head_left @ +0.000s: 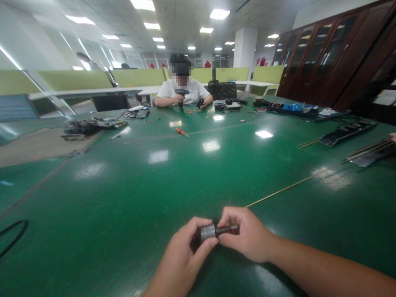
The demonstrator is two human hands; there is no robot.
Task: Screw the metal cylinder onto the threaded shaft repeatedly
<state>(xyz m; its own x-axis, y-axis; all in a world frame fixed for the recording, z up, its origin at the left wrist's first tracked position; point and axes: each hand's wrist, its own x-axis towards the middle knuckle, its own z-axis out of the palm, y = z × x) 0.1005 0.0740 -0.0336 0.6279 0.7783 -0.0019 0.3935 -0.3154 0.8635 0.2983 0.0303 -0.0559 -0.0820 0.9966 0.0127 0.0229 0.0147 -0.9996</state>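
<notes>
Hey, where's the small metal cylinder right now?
Head view, bottom centre: the metal cylinder is held between the left hand and right hand over the green table, a thin brass rod just behind.

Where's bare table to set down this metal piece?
Bare green table lies beyond the metal piece, between the black cable at left, the thin rod at right and the red screwdriver farther on. Crowded: black parts at right, the far end's clutter.
</notes>
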